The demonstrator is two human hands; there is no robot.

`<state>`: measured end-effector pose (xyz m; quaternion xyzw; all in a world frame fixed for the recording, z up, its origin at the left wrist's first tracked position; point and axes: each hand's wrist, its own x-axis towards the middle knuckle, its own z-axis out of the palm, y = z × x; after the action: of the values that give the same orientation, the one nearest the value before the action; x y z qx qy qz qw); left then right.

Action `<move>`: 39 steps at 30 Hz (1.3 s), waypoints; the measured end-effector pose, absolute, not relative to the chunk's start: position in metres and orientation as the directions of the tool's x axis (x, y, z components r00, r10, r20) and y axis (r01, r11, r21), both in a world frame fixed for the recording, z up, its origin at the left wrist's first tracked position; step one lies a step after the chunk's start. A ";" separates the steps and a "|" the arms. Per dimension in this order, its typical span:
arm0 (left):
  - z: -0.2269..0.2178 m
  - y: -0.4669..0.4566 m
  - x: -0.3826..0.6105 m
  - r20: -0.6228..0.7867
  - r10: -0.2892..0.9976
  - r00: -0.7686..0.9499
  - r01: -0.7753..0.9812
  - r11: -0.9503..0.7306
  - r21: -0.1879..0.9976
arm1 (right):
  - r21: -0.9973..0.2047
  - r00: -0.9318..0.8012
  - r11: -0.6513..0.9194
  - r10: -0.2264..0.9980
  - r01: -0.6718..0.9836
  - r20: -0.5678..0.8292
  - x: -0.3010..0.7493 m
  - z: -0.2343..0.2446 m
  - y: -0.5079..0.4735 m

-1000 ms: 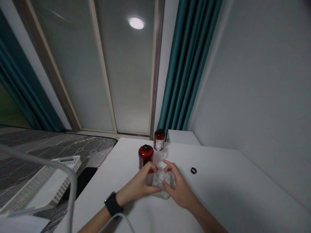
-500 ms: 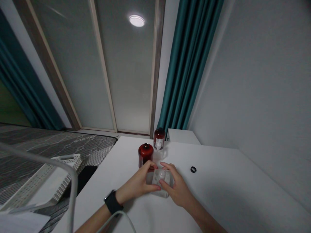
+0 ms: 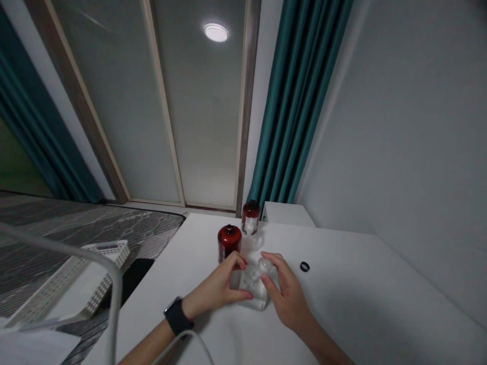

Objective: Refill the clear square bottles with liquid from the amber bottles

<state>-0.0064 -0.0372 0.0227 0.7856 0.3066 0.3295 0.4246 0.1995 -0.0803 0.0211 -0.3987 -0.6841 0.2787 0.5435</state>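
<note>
Now, right fingers [image 3: 271, 287] pinch a clear round stopper [image 3: 265, 265] near the clear square glass container [image 3: 259, 295] left fingers [image 3: 239, 295] grip, contents unclear

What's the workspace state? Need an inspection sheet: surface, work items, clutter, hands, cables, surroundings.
Surface: white tabletop.
Work items: clear squarish container between the hands; clear ball-shaped piece at its far right corner; near dark red bottle just beyond the left hand; far dark red bottle, with pale label, behind it.
Clutter: black ring, right of the right hand.
Hands: right pinches the ball-shaped piece between thumb and fingers; left curves around the container's left side, grip unclear. Black smartwatch on left wrist.
Cables: thin pale cable by left wrist; thicker pale cable or tube across left foreground.
Surroundings: white perforated basket at left; teal curtain and framed panels beyond.
</note>
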 end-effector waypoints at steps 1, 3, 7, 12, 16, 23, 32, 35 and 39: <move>0.023 -0.037 -0.006 0.262 0.759 0.596 0.197 -0.455 0.869 | -0.812 -0.077 0.532 0.844 0.241 0.531 0.200 0.021 -0.080; 0.022 -0.037 -0.006 0.274 0.755 0.595 0.184 -0.460 0.869 | -0.807 -0.051 0.539 0.837 0.242 0.544 0.202 0.019 -0.079; 0.022 -0.038 -0.006 0.274 0.762 0.586 0.187 -0.457 0.870 | -0.826 0.070 0.518 0.837 0.222 0.543 0.207 0.017 -0.077; 0.020 -0.037 -0.006 0.273 0.760 0.590 0.191 -0.460 0.867 | -0.870 0.156 0.465 0.859 0.163 0.488 0.206 0.012 -0.077; 0.017 -0.035 -0.006 0.274 0.762 0.587 0.201 -0.465 0.862 | -0.920 0.151 0.385 0.908 0.073 0.391 0.202 0.011 -0.074; 0.016 -0.036 -0.007 0.273 0.757 0.594 0.203 -0.470 0.859 | -0.953 0.233 0.297 0.932 -0.051 0.278 0.202 0.022 -0.069; 0.021 -0.037 -0.006 0.273 0.754 0.598 0.194 -0.467 0.863 | -0.951 0.274 0.305 0.920 -0.054 0.280 0.200 0.023 -0.071; 0.021 -0.037 -0.006 0.279 0.754 0.595 0.187 -0.468 0.864 | -0.951 0.254 0.302 0.927 -0.065 0.277 0.201 0.024 -0.071; 0.019 -0.036 -0.007 0.283 0.753 0.594 0.187 -0.471 0.862 | -0.946 0.261 0.317 0.921 -0.075 0.288 0.200 0.023 -0.071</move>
<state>-0.0066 -0.0365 0.0195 0.7883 0.2981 0.3377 0.4191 0.2004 -0.0707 0.0228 -0.4451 -0.4754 0.3788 0.6576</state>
